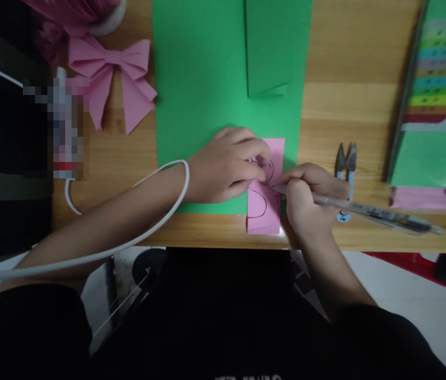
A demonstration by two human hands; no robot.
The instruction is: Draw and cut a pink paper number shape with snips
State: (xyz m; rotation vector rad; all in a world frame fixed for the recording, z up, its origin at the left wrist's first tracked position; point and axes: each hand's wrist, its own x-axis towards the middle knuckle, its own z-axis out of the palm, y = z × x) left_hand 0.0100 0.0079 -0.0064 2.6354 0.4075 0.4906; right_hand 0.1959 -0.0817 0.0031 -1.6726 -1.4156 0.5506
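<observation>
The left hand (226, 166) lies palm down with its fingers bent, grasping nothing, the fingertips resting on a narrow pink paper strip (264, 221). The right hand (312, 198) is closed around a slim pen (377, 212), its point at the strip just beside the left fingers; whether it touches the paper is hard to tell. The strip sits between the two hands — dark curved outlines show on it, one close to the left fingertips and another nearer the body.

Under the left hand spreads a large green sheet (202, 89), and the strip's near end reaches past its edge onto the wooden table (345, 105). Beyond the hands, a folded piece of green paper (268, 47) lies on that sheet. Farther out and to the left of the left hand is a folded pink bow (114, 57), with a pink bundle (76, 13) behind it, cut off by the view. A white cable (186, 184) loops over the left forearm near the wrist. Just past the right hand, small snips (351, 158) lie with blades pointing away — their handles partly hidden by it. Well to its right is a packet of coloured paper (434, 153).
</observation>
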